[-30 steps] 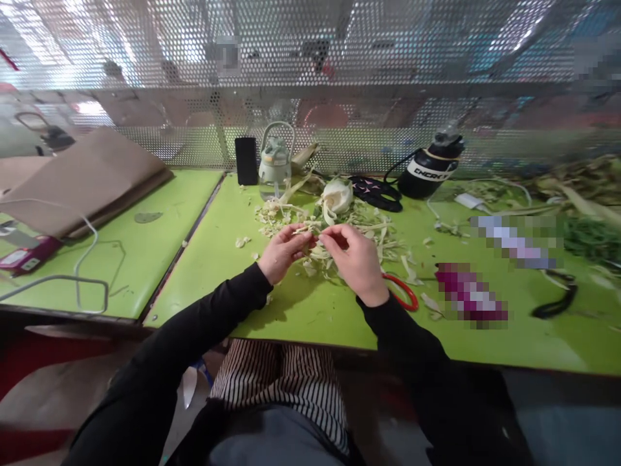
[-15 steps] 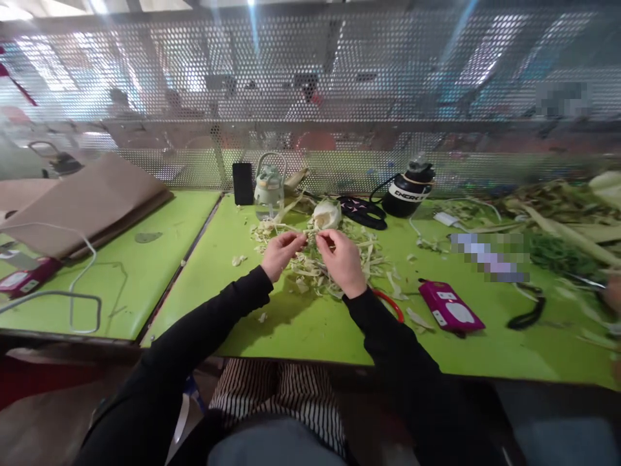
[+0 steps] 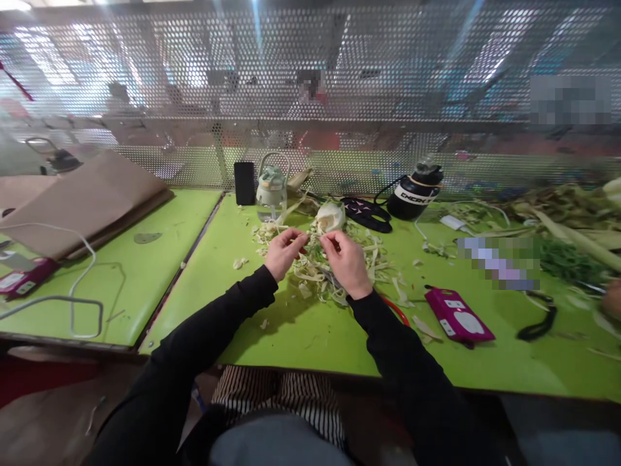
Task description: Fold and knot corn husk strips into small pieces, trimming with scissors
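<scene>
Above a heap of pale, curled plant scraps (image 3: 310, 285), my left hand (image 3: 285, 255) has thumb and fingertips pinched together. My right hand (image 3: 347, 264) is pinched the same way a short gap to its right. Whatever lies between the fingertips is too small to make out. Just beyond my right hand stands a whitish, rounded, leafy-looking piece (image 3: 330, 216). A red looped handle (image 3: 396, 310) shows beside my right wrist, partly hidden by the sleeve. A grey blade-like piece (image 3: 332, 278) lies in the scraps by that hand.
At the back stand a phone (image 3: 244, 183), a pale green bottle (image 3: 272, 194) and a black bottle (image 3: 414, 193), against a perforated metal screen (image 3: 291, 58). A purple packet (image 3: 460, 317) lies right; brown cardboard (image 3: 97, 200) lies left. Leafy stalks (image 3: 572, 226) and a person's hand (image 3: 612, 298) are far right.
The view has shifted slightly, so things on the right sit a little farther right and lower. My right hand has moved slightly away from the left; both stay pinched.
</scene>
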